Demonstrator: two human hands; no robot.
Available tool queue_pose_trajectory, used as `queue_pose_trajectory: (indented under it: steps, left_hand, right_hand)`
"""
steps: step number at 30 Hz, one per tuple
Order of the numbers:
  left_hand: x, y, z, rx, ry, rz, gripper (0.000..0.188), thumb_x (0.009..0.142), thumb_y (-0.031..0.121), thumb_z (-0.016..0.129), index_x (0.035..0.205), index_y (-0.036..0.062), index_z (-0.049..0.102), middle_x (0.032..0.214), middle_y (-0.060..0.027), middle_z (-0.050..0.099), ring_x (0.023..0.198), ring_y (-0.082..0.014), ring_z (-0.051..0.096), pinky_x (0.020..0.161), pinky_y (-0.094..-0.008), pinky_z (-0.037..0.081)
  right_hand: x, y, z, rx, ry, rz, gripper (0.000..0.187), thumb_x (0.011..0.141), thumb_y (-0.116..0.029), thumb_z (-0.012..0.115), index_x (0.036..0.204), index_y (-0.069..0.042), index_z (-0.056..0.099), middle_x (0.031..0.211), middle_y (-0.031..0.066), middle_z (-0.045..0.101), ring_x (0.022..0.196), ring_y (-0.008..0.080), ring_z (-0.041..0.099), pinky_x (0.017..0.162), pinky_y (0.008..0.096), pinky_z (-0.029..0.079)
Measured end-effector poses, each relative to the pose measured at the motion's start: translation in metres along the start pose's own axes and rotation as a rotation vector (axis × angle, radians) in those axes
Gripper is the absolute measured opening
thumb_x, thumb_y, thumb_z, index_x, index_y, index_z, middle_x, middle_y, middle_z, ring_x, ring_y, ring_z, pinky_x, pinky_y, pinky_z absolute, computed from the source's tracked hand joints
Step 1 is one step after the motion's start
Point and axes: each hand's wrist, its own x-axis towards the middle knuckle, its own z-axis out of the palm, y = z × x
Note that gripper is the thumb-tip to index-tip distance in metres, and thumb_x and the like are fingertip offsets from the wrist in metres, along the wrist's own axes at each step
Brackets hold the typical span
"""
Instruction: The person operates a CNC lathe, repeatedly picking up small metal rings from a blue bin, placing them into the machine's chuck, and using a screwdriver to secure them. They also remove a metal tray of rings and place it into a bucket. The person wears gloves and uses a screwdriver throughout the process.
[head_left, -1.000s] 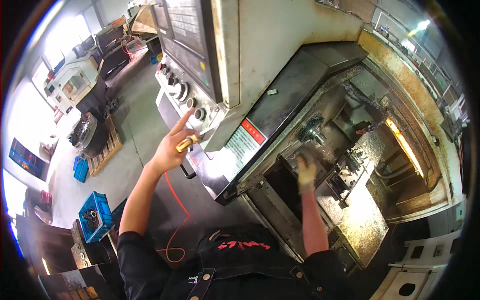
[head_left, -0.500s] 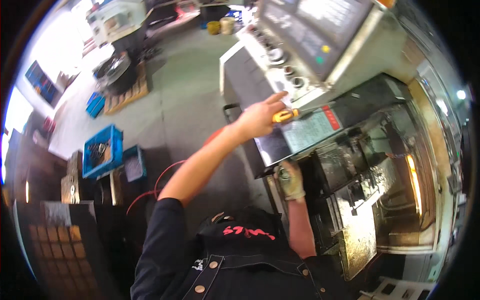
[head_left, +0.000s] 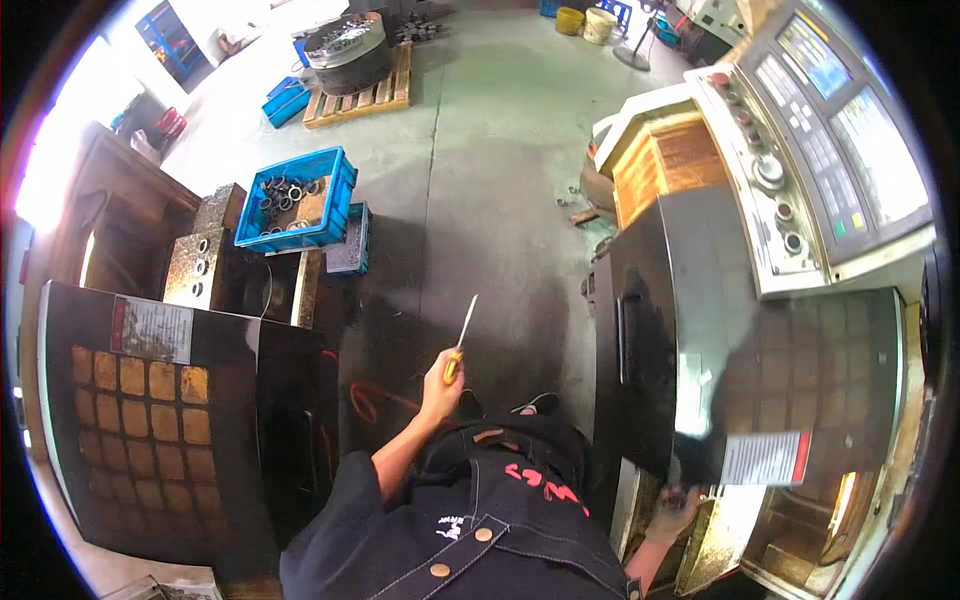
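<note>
Nearby, red-edged white label (head_left: pixel 765 458) beside right hand (head_left: pixel 678 505)

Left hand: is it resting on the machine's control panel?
No: the left hand holds a yellow-handled screwdriver over the floor, well apart from the control panel.

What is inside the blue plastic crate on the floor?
The blue plastic crate holds dark metal rings, piled mostly at its left end, with a brownish patch to their right. Anything beneath the pile is hidden.

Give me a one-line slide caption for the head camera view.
Left hand holds a yellow-handled screwdriver over the workshop floor; gloved right hand reaches into the machine.
</note>
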Motion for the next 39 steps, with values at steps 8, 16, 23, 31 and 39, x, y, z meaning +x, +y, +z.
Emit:
queue_pose_trajectory:
  steps: [8,16,23,31,39]
  left_hand:
    - [-0.010,-0.026,-0.038,0.050,0.113,-0.039,0.037,0.080,0.007,0.059,0.115,0.0025,0.048,0.099,-0.0147,0.056,0.092,-0.0279,0.057,0.081,-0.0339,0.044]
    - [-0.043,-0.015,-0.132,0.354,0.443,0.200,0.037,0.076,0.002,0.063,0.110,0.0031,0.052,0.104,-0.0148,0.056,0.103,-0.0311,0.052,0.088,-0.0373,0.042]
    - [-0.122,-0.006,-0.172,0.429,0.953,0.052,0.034,0.084,-0.003,0.051,0.116,-0.0046,0.040,0.105,-0.0131,0.050,0.104,-0.0251,0.048,0.098,-0.0368,0.035]
    - [-0.139,-0.037,-0.159,0.653,1.177,-0.517,0.055,0.073,0.005,0.069,0.121,0.0019,0.043,0.113,-0.0142,0.046,0.104,-0.0277,0.047,0.094,-0.0385,0.036]
    - [-0.109,-0.033,-0.147,0.779,1.416,-0.763,0.061,0.062,0.029,0.078,0.111,0.0019,0.052,0.107,-0.0170,0.054,0.107,-0.0369,0.045,0.098,-0.0497,0.029]
  right_hand:
    - [-0.046,0.210,-0.128,-1.195,-0.768,-0.329,0.023,0.073,-0.013,0.057,0.096,-0.011,0.062,0.100,0.0124,0.062,0.089,0.0311,0.059,0.078,0.0368,0.050]
    - [0.060,0.253,0.139,-0.749,-0.383,0.351,0.027,0.077,-0.022,0.055,0.084,0.004,0.059,0.073,0.0094,0.060,0.061,0.0203,0.053,0.056,0.0342,0.040]
    - [0.099,0.209,0.502,-0.722,-0.913,0.118,0.020,0.084,-0.015,0.056,0.100,-0.005,0.061,0.073,0.0001,0.060,0.058,0.0074,0.050,0.051,0.0234,0.041]
    - [-0.056,0.216,0.790,-0.420,-1.782,-0.512,0.021,0.079,-0.019,0.056,0.093,-0.006,0.063,0.091,0.0137,0.064,0.084,0.0278,0.063,0.073,0.0352,0.049]
    - [-0.155,0.312,0.909,-0.975,-1.897,-0.998,0.030,0.080,-0.034,0.053,0.087,-0.005,0.061,0.087,0.0189,0.064,0.085,0.0334,0.062,0.074,0.0432,0.049]
